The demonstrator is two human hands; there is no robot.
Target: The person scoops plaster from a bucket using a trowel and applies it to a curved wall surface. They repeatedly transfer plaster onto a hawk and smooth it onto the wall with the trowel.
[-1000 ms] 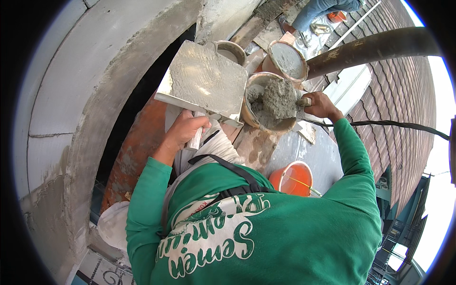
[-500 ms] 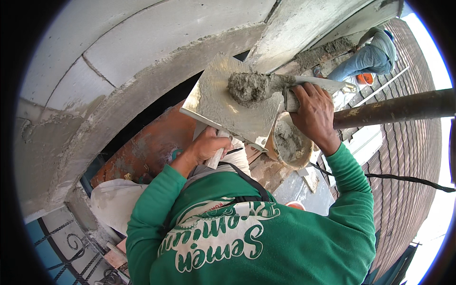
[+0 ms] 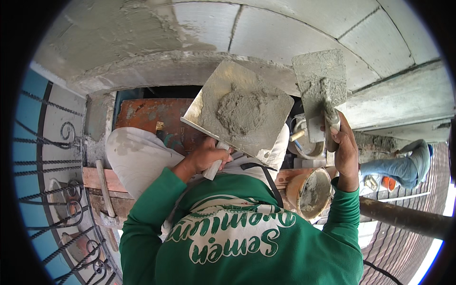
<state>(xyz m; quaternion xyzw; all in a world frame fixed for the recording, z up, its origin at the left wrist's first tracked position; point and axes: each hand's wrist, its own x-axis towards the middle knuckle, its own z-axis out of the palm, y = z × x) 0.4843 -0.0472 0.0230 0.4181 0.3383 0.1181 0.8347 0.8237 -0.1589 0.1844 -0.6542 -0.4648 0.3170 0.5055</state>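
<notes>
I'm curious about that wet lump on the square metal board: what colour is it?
Grey: the mortar lump shows best in the head view.

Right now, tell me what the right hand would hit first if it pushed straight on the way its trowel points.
The right hand holds a plastering trowel pointing up at the grey block wall. Going straight on, the blade would probably meet that wall first; how far apart they are is unclear.

left hand (image 3: 205, 156) grips handle under square board (image 3: 237, 111) | mortar heap (image 3: 241, 110) on board | right hand (image 3: 343, 147) holds trowel (image 3: 319, 85) upright, blade mortar-coated, near grey wall (image 3: 285, 28) | bucket (image 3: 311, 192) below right hand
</notes>
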